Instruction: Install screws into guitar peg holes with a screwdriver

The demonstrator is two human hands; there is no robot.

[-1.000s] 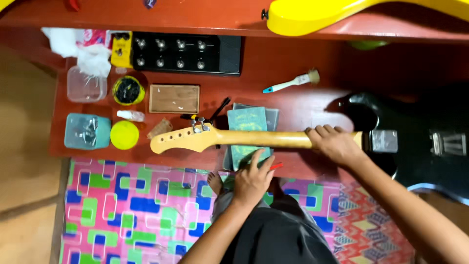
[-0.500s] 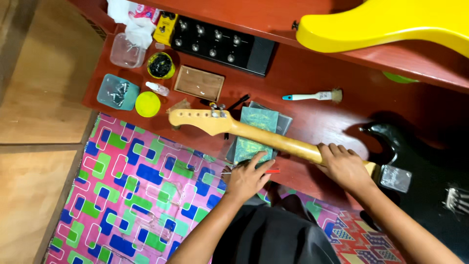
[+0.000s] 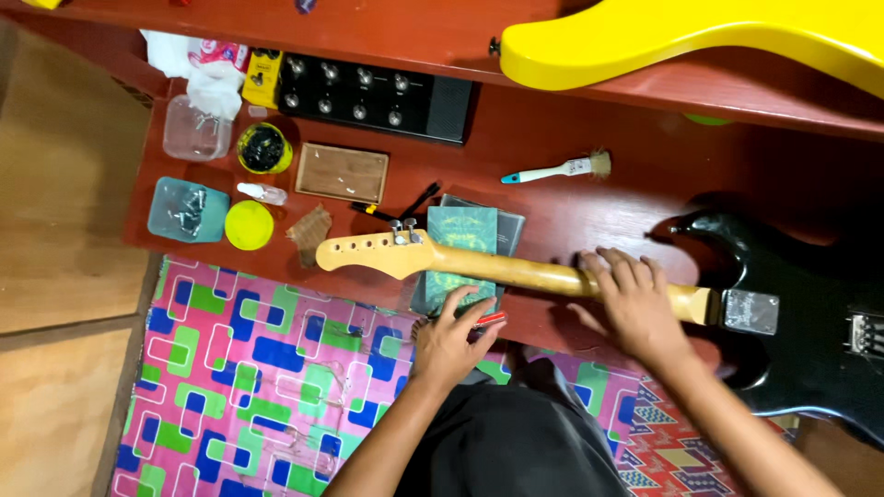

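Guitar neck [image 3: 516,269], back upward, lies across a red-brown bench [image 3: 589,207], its heel beside a black guitar body [image 3: 801,313]. Right hand [image 3: 635,308] rests on it, fingers spread flat. Left hand [image 3: 451,336] fingertips touch a red-handled tool [image 3: 491,320] beside a green booklet [image 3: 460,248].

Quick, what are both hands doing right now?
Left hand: open, fingers spread on the red-handled tool by the books.
Right hand: open, resting flat on the guitar neck, not gripping it.
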